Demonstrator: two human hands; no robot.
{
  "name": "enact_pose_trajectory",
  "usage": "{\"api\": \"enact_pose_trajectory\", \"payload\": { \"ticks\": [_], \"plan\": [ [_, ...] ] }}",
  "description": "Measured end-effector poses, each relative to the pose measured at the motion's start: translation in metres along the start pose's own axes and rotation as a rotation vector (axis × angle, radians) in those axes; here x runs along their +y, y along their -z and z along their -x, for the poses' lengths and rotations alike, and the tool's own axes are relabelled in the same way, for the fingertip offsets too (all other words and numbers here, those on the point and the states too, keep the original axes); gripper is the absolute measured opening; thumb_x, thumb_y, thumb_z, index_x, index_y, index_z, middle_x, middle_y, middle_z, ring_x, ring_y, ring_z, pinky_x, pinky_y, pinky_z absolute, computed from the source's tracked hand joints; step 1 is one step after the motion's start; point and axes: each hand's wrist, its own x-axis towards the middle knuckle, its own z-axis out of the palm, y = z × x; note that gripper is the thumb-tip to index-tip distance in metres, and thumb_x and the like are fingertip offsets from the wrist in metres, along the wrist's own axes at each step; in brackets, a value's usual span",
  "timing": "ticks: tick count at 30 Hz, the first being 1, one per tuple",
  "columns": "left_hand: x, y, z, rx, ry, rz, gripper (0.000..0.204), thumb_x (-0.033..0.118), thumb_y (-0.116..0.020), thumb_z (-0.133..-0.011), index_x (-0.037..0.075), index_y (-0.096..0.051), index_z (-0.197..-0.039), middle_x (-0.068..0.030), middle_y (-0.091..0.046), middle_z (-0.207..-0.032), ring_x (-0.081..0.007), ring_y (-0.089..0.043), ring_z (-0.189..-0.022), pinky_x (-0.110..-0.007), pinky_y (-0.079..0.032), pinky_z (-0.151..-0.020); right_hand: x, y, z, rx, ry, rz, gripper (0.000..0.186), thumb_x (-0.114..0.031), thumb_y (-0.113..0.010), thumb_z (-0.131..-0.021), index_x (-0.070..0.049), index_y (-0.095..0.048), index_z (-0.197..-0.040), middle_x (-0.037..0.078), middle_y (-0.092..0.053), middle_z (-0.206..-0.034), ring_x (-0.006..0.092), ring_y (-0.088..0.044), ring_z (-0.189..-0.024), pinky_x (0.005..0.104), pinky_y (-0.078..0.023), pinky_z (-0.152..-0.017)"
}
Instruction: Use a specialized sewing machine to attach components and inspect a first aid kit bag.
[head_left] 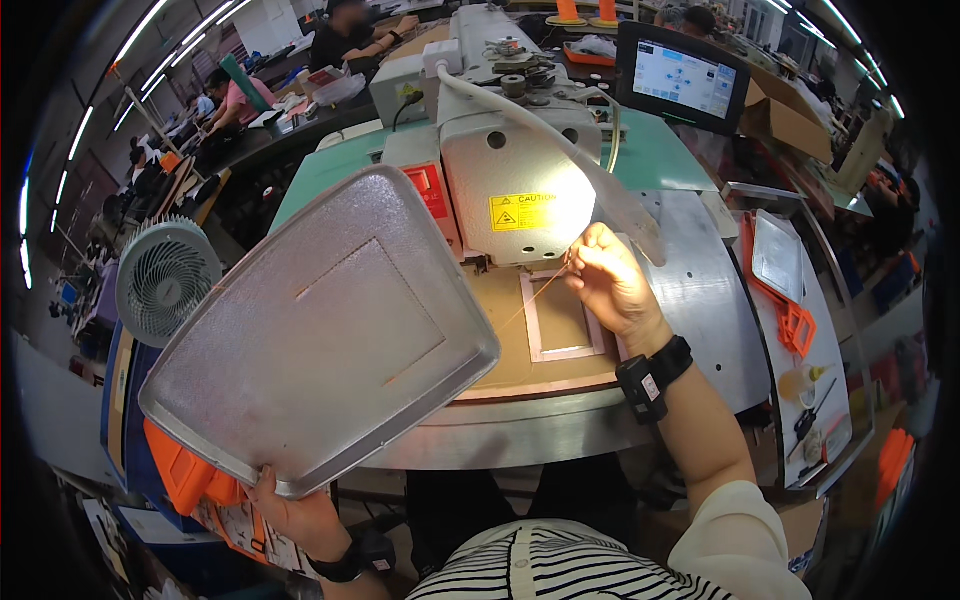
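Note:
My left hand (303,517) grips the lower edge of a silver moulded panel (310,350), which has a raised rim and rounded corners. The panel is tilted up at the left, in front of the machine. A stitched line makes part of a rectangle on its face. Close to the sewing machine head (515,180), the fingertips of my right hand (612,285) pinch a thin orange thread (543,290). The thread slants down left toward the panel's right edge. Beneath lies a tan template board (490,378) with a pink-edged rectangular frame (535,335).
A fan (168,280) stands at the left. Orange pieces (180,465) lie beneath the panel. To the right, a side table holds another silver panel (777,255), an orange frame (795,325) and small tools. A screen (682,80) stands behind. Other people sit farther back.

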Motion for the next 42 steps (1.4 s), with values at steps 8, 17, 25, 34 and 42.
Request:
{"api": "enact_pose_trajectory", "payload": {
  "ticks": [8,17,25,34,42],
  "plan": [
    [-0.012,0.030,-0.012,0.017,-0.076,-0.219,0.030,0.005,-0.055,-0.082,-0.001,-0.047,-0.110,-0.0139,-0.049,-0.112,-0.0207,-0.048,-0.107,-0.037,-0.039,-0.092,0.015,0.032,-0.003,0.228,0.075,0.487,0.011,-0.003,-0.055,-0.082,-0.010,-0.046,-0.083,0.000,-0.057,-0.080,0.0058,-0.049,-0.067,0.0186,-0.037,-0.059],
    [0.010,0.033,-0.016,0.048,-0.592,-1.329,0.039,-0.008,-0.058,-0.076,-0.003,-0.045,-0.113,-0.0156,-0.049,-0.116,-0.0237,-0.050,-0.104,-0.031,-0.039,-0.094,0.019,-0.063,0.035,-0.389,-0.165,1.168,0.051,-0.019,-0.065,-0.077,-0.006,-0.046,-0.123,0.013,-0.058,-0.094,0.0148,-0.048,-0.061,0.0271,-0.044,-0.059],
    [0.031,0.035,-0.030,0.103,0.108,0.229,0.038,-0.003,-0.057,-0.079,-0.004,-0.046,-0.115,-0.0146,-0.049,-0.117,-0.0231,-0.048,-0.106,-0.032,-0.038,-0.094,0.025,-0.060,0.036,-0.395,-0.053,1.268,0.050,-0.018,-0.066,-0.076,-0.005,-0.047,-0.120,0.009,-0.053,-0.102,0.0158,-0.052,-0.060,0.0286,-0.045,-0.060],
    [0.026,0.035,-0.023,0.039,-0.159,-0.441,0.042,0.005,-0.063,-0.078,-0.004,-0.045,-0.115,-0.0151,-0.052,-0.113,-0.0214,-0.050,-0.104,-0.032,-0.039,-0.091,0.008,-0.053,0.038,-0.317,0.024,1.093,0.014,-0.010,-0.063,-0.080,-0.001,-0.059,-0.090,0.002,-0.055,-0.078,0.0090,-0.050,-0.066,0.0224,-0.043,-0.060],
    [-0.011,-0.026,-0.002,-0.146,0.070,0.015,0.039,0.015,-0.045,-0.082,0.004,-0.047,-0.120,-0.0079,-0.048,-0.120,-0.0224,-0.044,-0.112,-0.037,-0.036,-0.095,-0.011,-0.014,0.017,0.245,0.105,0.358,0.009,-0.011,-0.055,-0.086,-0.003,-0.053,-0.082,0.001,-0.050,-0.073,0.0076,-0.045,-0.063,0.0214,-0.038,-0.060]
  ]
}}
